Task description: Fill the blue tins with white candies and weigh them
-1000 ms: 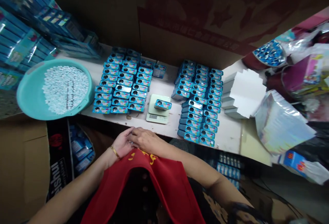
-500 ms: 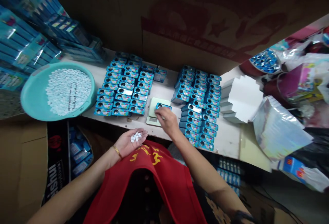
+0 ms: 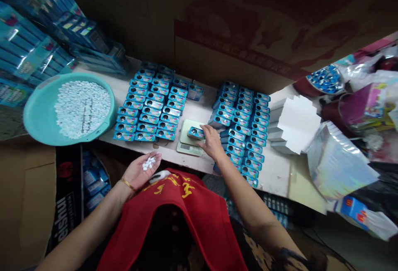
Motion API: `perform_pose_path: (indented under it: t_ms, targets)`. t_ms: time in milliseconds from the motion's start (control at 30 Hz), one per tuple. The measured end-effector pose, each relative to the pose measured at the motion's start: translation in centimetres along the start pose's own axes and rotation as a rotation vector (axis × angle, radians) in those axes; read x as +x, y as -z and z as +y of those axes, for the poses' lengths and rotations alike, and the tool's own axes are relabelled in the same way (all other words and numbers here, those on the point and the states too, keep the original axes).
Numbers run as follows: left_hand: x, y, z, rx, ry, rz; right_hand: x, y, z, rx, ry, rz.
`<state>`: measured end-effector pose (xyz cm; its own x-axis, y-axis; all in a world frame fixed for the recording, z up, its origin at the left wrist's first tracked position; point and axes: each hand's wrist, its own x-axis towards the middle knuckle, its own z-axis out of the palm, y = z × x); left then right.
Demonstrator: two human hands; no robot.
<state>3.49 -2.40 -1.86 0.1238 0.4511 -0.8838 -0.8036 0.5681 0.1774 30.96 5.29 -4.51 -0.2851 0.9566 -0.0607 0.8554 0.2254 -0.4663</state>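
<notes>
My left hand (image 3: 141,170) is cupped palm up near the table's front edge, holding a small heap of white tablets (image 3: 149,163). My right hand (image 3: 211,140) reaches over the small pale green scale (image 3: 188,138) and its fingers grip the blue tin (image 3: 195,132) lying on the scale's platform. Rows of the same blue tins lie to the left of the scale (image 3: 152,105) and to its right (image 3: 241,125).
A teal basin (image 3: 39,115) full of white tablets sits at the table's left end. Stacked blue packs (image 3: 34,51) rise behind it. White folded cartons (image 3: 294,123) and a shiny bag (image 3: 337,155) lie to the right. A cardboard wall (image 3: 236,34) backs the table.
My hands were together over my lap; the right hand then went out to the tin on the scale and now grips it. The left hand opened palm up with tablets and drifted slightly left.
</notes>
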Motion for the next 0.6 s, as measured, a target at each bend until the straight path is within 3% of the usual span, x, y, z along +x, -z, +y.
perform_pose_path:
  t_ms: [100, 200, 333, 467, 533, 600]
  targets:
    - [0.0, 0.3, 0.7, -0.002, -0.043, 0.015, 0.5, -0.3, -0.4, -0.052, -0.003, -0.032]
    - [0.0, 0.4, 1.3, -0.019, -0.076, 0.030, 2.3, 0.1, -0.2, -0.074, -0.002, 0.021]
    - [-0.3, 0.8, 2.0, -0.039, -0.110, 0.047, 7.9, 1.0, 0.6, -0.103, -0.039, 0.137]
    - [-0.7, 1.1, 2.3, -0.084, -0.136, 0.087, 13.7, 1.9, 0.7, -0.124, -0.109, 0.141]
    - [-0.9, 1.0, 2.2, -0.103, -0.141, 0.106, 14.6, 2.4, 0.4, -0.127, -0.113, 0.148]
    - [-0.9, 0.8, 2.2, -0.106, -0.132, 0.096, 13.6, 2.7, 0.0, -0.123, -0.070, 0.159]
